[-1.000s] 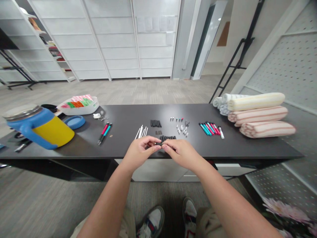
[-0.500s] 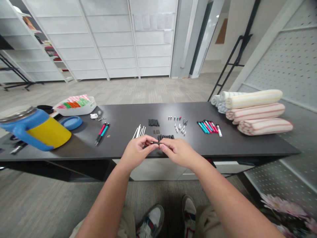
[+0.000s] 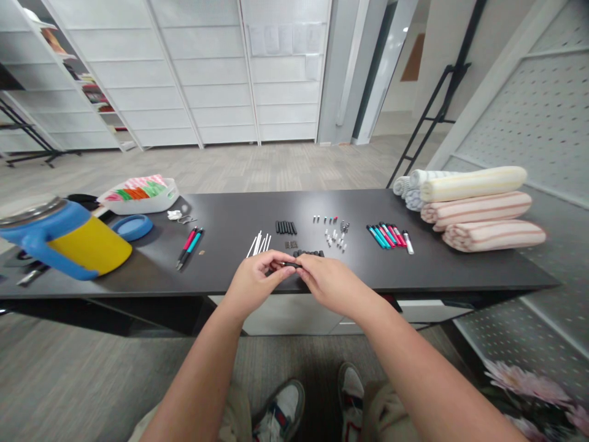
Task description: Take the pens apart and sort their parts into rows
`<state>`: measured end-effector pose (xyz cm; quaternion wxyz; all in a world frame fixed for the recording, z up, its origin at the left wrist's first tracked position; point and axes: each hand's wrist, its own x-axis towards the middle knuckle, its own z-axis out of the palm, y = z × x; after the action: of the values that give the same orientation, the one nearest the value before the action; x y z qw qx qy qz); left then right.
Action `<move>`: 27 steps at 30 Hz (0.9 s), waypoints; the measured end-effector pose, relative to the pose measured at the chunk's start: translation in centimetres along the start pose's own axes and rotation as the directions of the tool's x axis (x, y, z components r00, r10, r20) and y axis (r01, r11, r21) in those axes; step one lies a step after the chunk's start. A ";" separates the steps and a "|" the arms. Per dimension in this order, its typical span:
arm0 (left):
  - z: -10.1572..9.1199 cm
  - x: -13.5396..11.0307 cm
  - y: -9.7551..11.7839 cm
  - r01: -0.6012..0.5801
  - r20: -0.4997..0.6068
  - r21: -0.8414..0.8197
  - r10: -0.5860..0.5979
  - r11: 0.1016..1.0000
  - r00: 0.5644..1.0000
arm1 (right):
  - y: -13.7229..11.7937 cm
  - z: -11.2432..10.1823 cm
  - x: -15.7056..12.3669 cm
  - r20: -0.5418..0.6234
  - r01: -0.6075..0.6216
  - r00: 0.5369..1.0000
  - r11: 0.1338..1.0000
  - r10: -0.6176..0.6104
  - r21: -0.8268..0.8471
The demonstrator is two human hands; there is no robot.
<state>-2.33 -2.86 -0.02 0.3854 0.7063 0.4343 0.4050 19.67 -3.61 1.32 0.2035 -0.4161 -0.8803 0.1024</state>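
My left hand (image 3: 259,276) and my right hand (image 3: 329,277) meet over the front edge of the desk, fingertips pinching a small black pen part (image 3: 291,264) between them. Much of that part is hidden by the fingers. Just behind the hands lies a row of black pen grips (image 3: 309,253), partly covered. White refill sticks (image 3: 260,243) fan out beyond my left hand. Farther back are short black tubes (image 3: 286,228) and small springs (image 3: 291,244). White clicker pieces and caps (image 3: 335,236) lie to the right, near coloured pen barrels (image 3: 386,235).
Two assembled pens (image 3: 189,248) lie to the left, near a blue and yellow jug (image 3: 78,239), its blue lid (image 3: 132,228) and a white tray (image 3: 161,202) of colourful packets. Rolled towels (image 3: 478,209) are stacked at the right end of the dark desk (image 3: 221,212).
My right hand's fingers have shifted slightly around the black pen part. Both hands stay in nearly the same place, and the things on the desk have not moved.
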 end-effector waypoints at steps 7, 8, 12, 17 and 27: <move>-0.1 0.0 -0.3 0.034 -0.014 -0.072 -0.035 0.997 0.999 | 0.4 0.7 0.0 -0.034 -0.012 0.999 1.000 0.013 0.028; -0.1 0.0 -0.4 0.037 -0.015 -0.081 -0.039 0.996 0.999 | 0.4 0.7 0.0 -0.040 -0.013 0.999 0.999 0.015 0.038; -0.1 -0.1 -0.4 0.053 -0.010 -0.094 -0.054 0.994 0.998 | 0.4 0.6 -0.1 -0.052 -0.001 0.999 0.997 0.005 0.077; -0.2 -0.2 -0.2 0.057 0.002 -0.097 -0.057 0.994 0.998 | 0.5 0.6 -0.2 -0.045 -0.002 0.999 0.997 0.006 0.082; -0.2 -0.2 -0.3 -0.004 -0.031 -0.105 0.001 0.994 1.000 | 0.6 0.4 -0.4 -0.057 0.075 0.996 0.983 -0.066 0.165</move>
<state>-2.66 -2.91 -0.31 0.4148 0.6792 0.4175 0.4386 20.20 -3.55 0.65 0.2636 -0.3688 -0.8773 0.1579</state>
